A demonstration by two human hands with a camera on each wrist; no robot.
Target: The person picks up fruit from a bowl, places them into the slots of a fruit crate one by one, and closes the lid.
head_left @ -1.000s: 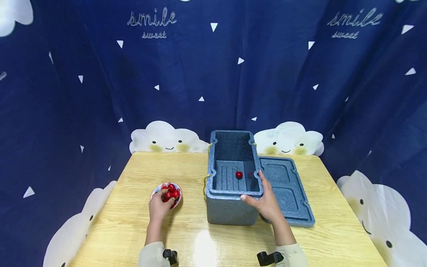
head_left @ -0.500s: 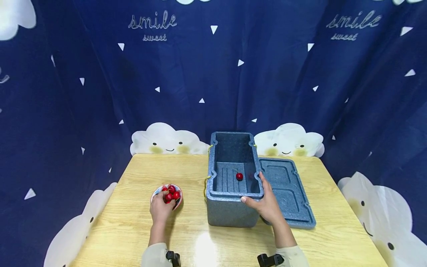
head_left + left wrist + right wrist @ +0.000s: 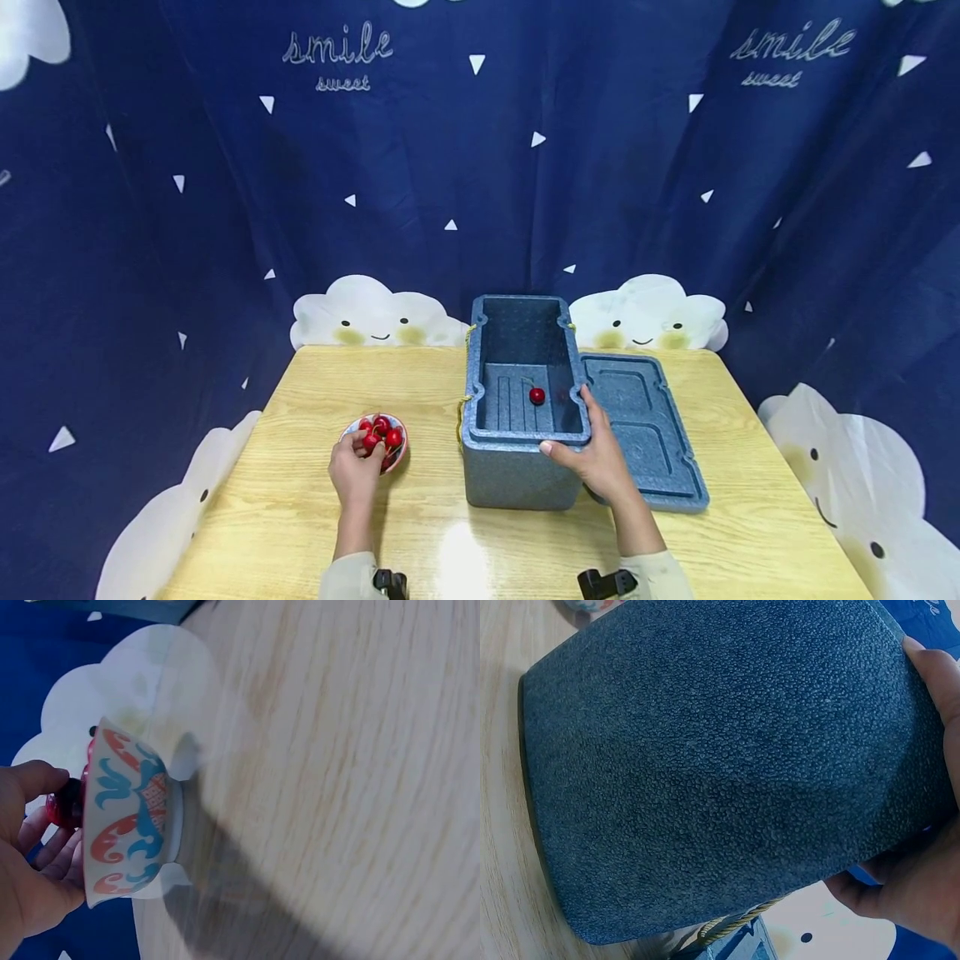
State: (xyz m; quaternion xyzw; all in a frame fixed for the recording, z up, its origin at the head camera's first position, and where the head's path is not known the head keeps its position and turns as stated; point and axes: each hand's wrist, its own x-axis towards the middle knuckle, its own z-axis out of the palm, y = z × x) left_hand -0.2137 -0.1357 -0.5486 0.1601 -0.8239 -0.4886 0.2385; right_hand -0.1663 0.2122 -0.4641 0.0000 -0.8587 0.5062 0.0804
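My left hand [image 3: 356, 468] is at the near left side of a small patterned bowl [image 3: 127, 817] of red cherries [image 3: 394, 437]. Its thumb and fingers pinch a dark red cherry [image 3: 66, 802] at the bowl's rim, seen in the left wrist view. My right hand [image 3: 604, 458] grips the near right corner of an uncovered blue-grey foam box [image 3: 517, 475], thumb on the front and fingers along the right side. Inside the box, one cherry [image 3: 537, 396] with a stem lies on the ribbed floor. Some of its fingertips are hidden behind the box in the right wrist view.
The box's flat lid [image 3: 641, 425] lies on the wooden table [image 3: 262, 500] to the right of the box. Yellow rope [image 3: 461, 417] hangs on the box's left side. Behind the table hangs a dark blue curtain [image 3: 420, 150] with white clouds.
My left hand has drawn back slightly from among the cherries, now with one between its fingertips. My right hand stays on the box corner.
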